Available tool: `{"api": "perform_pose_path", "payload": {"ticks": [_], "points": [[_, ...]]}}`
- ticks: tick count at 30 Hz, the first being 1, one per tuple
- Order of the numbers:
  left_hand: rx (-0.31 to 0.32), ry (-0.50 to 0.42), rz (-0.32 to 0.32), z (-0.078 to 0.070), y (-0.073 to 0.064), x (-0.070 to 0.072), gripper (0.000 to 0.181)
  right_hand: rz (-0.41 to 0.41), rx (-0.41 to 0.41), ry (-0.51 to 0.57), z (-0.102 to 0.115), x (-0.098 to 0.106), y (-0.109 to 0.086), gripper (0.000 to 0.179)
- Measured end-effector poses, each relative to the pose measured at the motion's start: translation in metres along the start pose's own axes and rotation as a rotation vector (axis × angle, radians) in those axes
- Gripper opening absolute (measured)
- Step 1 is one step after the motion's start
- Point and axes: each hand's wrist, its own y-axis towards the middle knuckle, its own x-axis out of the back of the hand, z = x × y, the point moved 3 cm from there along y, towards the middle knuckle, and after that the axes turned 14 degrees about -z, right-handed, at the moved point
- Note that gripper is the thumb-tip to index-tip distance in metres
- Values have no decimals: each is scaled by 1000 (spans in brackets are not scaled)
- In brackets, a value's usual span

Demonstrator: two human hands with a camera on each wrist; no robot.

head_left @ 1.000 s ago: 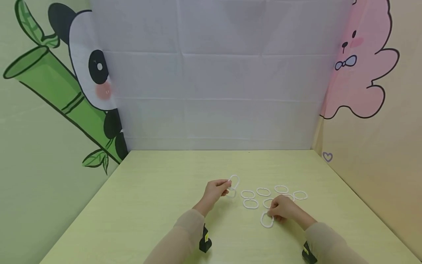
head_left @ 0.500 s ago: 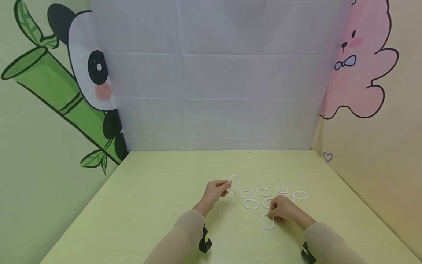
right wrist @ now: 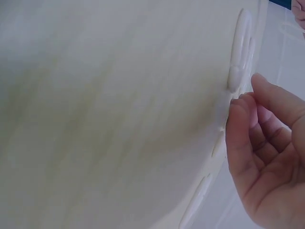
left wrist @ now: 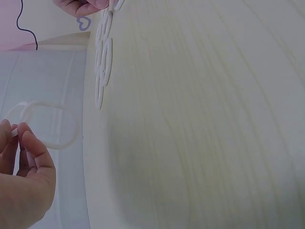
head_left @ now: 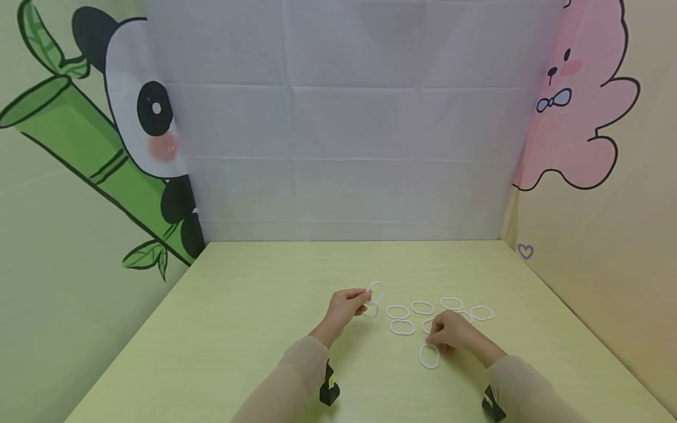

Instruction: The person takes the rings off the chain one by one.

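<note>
My left hand (head_left: 345, 308), raised over the table, pinches a white oval plastic link (head_left: 383, 291) between thumb and fingers. A second white link (head_left: 377, 311) hangs below it; the two overlap at the fingertips, and the left wrist view shows both loops (left wrist: 76, 126) crossing there. Low over the table on the right, my right hand (head_left: 452, 333) has its fingers bent, with thumb and fingertips slightly apart in the right wrist view. Just in front of those fingertips a single white link (head_left: 421, 356) lies flat. Another link (head_left: 424, 326) is partly hidden behind that hand.
Several more white oval links lie between and beyond the hands, among them one link (head_left: 402, 334) near the middle and one link (head_left: 481, 319) at the right. The pale wooden table (head_left: 254, 305) ends at a white cloth backdrop (head_left: 349, 194). Printed side walls (head_left: 597, 247) flank it.
The link under my right hand has slid slightly nearer to me and now lies free of the fingertips, which have shifted a little left. My left hand stays nearly still with its links.
</note>
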Motion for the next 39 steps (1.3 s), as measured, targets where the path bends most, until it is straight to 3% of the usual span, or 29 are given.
{"api": "perform_pose_path", "payload": {"ticks": [5,10,20,30,39], "points": [[-1,-3,1,1,2,0,32,-2,21,14,4,1,5,21],[0,-5,6,2,2,0,32,2,-27,102,8,0,11,16],[-7,-7,23,2,2,0,32,-48,-42,270,24,-4,23,15],[-9,1,33,0,-2,-4,33,-82,-78,413,49,-10,36,22],[-6,18,41,-1,-7,-7,33,-114,-123,494,57,-17,42,28]]}}
